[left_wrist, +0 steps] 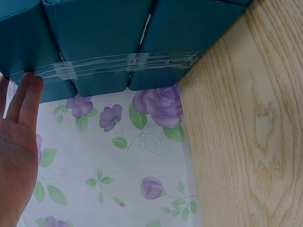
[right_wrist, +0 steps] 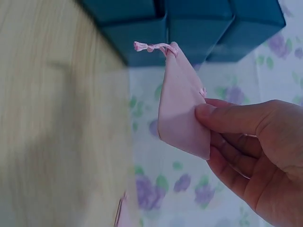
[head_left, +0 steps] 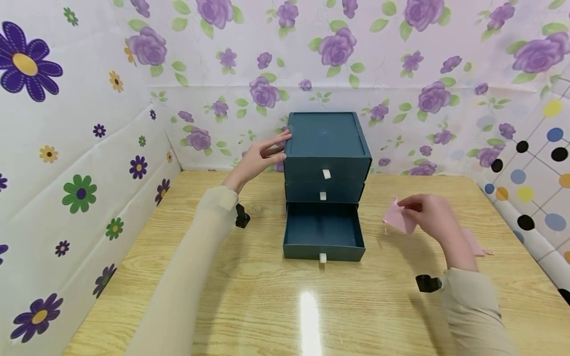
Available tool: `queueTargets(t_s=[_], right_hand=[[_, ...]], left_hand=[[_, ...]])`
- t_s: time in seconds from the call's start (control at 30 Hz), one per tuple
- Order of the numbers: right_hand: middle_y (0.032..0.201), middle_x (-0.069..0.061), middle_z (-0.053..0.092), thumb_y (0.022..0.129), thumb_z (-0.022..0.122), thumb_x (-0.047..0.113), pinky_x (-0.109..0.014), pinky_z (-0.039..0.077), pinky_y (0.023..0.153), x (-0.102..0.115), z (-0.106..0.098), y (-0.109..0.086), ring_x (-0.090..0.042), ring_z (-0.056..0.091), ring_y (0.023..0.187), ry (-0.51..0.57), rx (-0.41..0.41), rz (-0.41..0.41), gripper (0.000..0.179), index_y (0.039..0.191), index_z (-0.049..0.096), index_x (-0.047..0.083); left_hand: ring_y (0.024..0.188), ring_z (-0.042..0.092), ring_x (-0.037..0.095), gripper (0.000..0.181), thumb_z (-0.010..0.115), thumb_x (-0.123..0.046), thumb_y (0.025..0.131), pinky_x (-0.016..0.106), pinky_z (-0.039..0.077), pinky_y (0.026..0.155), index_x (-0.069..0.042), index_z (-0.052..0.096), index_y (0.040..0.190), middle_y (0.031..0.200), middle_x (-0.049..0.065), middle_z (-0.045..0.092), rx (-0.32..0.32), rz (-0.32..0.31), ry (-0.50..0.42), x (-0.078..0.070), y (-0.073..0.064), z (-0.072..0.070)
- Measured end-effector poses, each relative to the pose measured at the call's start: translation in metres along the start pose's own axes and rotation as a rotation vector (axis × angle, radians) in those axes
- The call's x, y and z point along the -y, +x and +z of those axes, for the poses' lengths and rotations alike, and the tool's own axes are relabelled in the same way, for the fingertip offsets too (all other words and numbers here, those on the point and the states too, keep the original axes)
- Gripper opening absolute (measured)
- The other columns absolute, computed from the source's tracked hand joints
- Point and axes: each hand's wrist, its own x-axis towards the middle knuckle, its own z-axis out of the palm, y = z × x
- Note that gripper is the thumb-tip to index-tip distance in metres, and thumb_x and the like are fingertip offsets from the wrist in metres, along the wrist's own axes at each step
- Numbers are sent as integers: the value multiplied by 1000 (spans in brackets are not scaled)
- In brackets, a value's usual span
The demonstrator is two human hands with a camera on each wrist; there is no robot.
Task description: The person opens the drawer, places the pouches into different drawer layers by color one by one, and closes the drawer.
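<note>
A dark blue drawer unit (head_left: 327, 133) stands at the back of the table, its bottom drawer (head_left: 323, 227) pulled out with nothing inside. Against the unit's left side rest the fingers of my left hand (head_left: 258, 157), extended; the left wrist view shows them touching its side, where clear tape runs across. Right of the drawer, my right hand (head_left: 429, 217) pinches a small pink drawstring pouch (right_wrist: 182, 104) between thumb and fingers, above the table. A second pink pouch (head_left: 473, 242) lies on the table, partly hidden behind my right wrist.
The wood-grain table (head_left: 267, 306) spreads in front of the unit. Behind it hangs a floral sheet (head_left: 249, 59), with patterned sheets at both sides. White pull tabs mark the drawers, including the top tab (head_left: 327, 174). Each wrist carries a black camera.
</note>
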Motion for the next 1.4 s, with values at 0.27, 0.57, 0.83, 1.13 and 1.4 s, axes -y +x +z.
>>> queueTargets(t_s=[0.27,0.57,0.83,1.13,1.4], right_hand=[[106,-20,74,92,67,6,-44,59,76,43,4,16,-26,68,85,33,37,-49,19,109,76,6],[97,-12,76,89,70,2,-42,60,78,87,18,33,-21,67,81,-37,84,-204,17,102,79,8],[100,-7,76,88,72,3,-35,62,79,121,27,56,-21,71,91,-69,168,-405,17,101,80,10],[100,-3,75,90,70,6,-29,61,77,147,49,71,-14,66,83,-187,282,-529,19,104,80,15],[99,0,75,91,70,7,-28,61,83,155,75,77,-12,68,87,-184,334,-670,20,104,79,18]], left_hand=[[149,34,29,57,58,-17,100,47,39,118,-14,39,153,166,-3,25,-1,2,-2,1,-1,0],[149,35,29,57,58,-17,100,47,39,118,-15,39,153,166,-3,25,-5,-5,12,-1,0,0],[149,35,29,56,57,-16,100,47,38,118,-14,39,153,165,-3,26,-7,-2,13,0,-1,0],[148,35,30,56,57,-16,100,47,38,118,-14,40,153,165,-4,26,-7,5,17,1,0,1],[148,36,27,56,58,-17,100,47,39,118,-16,40,153,165,-5,27,-13,-5,16,1,0,-1]])
